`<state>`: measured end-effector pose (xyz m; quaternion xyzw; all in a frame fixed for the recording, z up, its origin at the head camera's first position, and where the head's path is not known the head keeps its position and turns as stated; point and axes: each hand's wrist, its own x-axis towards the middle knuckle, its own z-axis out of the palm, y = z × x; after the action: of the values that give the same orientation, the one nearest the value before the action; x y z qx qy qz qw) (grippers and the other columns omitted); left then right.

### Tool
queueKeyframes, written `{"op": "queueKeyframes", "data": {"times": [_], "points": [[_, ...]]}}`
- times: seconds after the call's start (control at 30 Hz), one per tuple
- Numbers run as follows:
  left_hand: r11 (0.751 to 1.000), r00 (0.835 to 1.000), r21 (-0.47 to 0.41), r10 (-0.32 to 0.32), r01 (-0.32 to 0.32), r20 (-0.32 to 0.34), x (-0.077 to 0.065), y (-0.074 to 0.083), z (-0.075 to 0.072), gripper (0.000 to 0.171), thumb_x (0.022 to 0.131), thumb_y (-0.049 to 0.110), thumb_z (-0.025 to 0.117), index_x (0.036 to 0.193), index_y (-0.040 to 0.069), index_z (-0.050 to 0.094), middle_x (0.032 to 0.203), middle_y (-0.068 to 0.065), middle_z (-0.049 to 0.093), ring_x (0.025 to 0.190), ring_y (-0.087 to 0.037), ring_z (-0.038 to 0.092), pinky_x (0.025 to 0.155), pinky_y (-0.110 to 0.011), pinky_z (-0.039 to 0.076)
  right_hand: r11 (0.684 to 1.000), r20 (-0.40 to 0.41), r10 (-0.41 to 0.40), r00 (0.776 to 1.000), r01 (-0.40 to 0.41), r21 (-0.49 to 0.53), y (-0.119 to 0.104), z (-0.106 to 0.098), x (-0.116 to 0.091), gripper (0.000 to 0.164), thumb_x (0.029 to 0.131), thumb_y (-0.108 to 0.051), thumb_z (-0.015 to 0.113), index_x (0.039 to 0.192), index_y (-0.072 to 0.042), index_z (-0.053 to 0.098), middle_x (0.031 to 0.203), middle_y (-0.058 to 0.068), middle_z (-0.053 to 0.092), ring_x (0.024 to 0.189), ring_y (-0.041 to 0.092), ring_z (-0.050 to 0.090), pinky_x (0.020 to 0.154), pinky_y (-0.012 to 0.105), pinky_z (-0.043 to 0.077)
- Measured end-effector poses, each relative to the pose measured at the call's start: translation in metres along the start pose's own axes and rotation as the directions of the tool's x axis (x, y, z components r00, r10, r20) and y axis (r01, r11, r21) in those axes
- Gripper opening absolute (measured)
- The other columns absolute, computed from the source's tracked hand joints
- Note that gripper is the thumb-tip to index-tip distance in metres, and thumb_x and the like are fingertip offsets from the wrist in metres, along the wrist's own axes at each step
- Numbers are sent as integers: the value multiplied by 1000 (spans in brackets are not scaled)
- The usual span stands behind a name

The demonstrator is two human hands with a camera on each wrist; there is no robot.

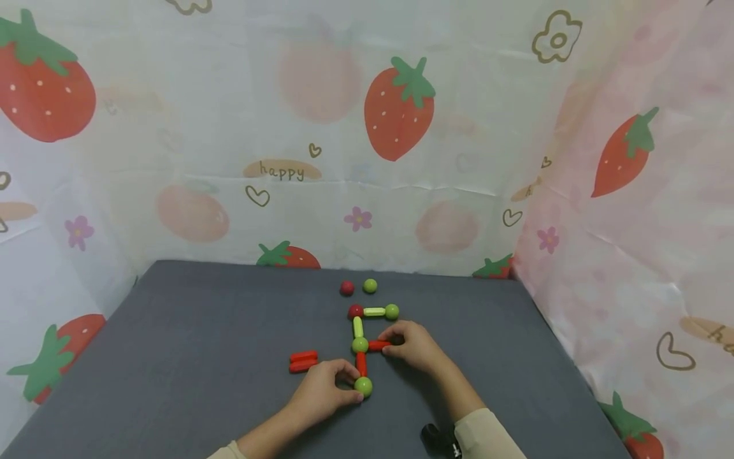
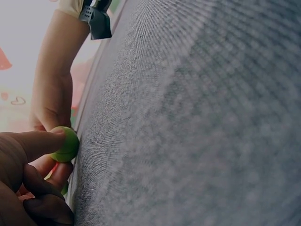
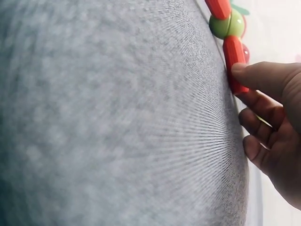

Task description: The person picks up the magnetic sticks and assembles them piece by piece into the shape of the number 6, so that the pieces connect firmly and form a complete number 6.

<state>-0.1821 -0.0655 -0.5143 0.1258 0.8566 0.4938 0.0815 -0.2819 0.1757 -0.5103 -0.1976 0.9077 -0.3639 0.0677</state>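
On the grey table lies a figure of balls and sticks. Its top has a dark red ball (image 1: 355, 311), a pale green stick (image 1: 374, 312) and a green ball (image 1: 392, 311) in a row. Another pale green stick (image 1: 358, 327) leads down to a middle green ball (image 1: 360, 345), from which a red stick (image 1: 361, 364) runs to the bottom green ball (image 1: 364, 386). My left hand (image 1: 327, 389) pinches that bottom ball between thumb and fingers. With thumb and fingertips my right hand (image 1: 415, 344) pinches a red stick (image 3: 235, 61) whose other end meets the middle ball.
Two loose red sticks (image 1: 303, 361) lie side by side left of the figure. Behind it sit a loose red ball (image 1: 347, 288) and a loose green ball (image 1: 370, 285). A black device (image 1: 438, 440) is by the right sleeve. Strawberry-printed cloth (image 1: 321, 140) walls the table's back and sides.
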Motion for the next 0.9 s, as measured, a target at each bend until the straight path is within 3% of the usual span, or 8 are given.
{"op": "queueKeyframes", "data": {"times": [0.3, 0.53, 0.9], "points": [[1000, 1000, 3, -7, 7, -14, 0, -1, 2, 27, 80, 24, 89, 100, 19, 72, 94, 9, 71, 93, -13, 65, 83, -39, 52, 1000, -12, 20, 1000, -20, 16, -3, 1, -2, 16, 90, -14, 80, 105, -17, 78, 100, -2, 68, 87, 13, 61, 79, 35, 53], [999, 998, 40, 17, -15, -57, -6, 2, 7, 30, 79, 23, 89, 101, 16, 70, 96, 6, 71, 94, -14, 66, 82, -37, 52, 1000, -9, 29, 1000, -29, 3, -4, 2, -1, 15, 89, -17, 81, 103, -21, 79, 100, -5, 69, 89, 12, 61, 85, 38, 51], [999, 995, 27, -26, 28, -92, -6, 3, 13, 32, 77, 25, 91, 100, 17, 71, 94, 6, 71, 91, -11, 65, 80, -37, 52, 1000, -7, 21, 1000, -21, -7, -4, 1, -2, 15, 89, -17, 81, 103, -20, 79, 101, -4, 69, 90, 13, 61, 85, 38, 52]]}}
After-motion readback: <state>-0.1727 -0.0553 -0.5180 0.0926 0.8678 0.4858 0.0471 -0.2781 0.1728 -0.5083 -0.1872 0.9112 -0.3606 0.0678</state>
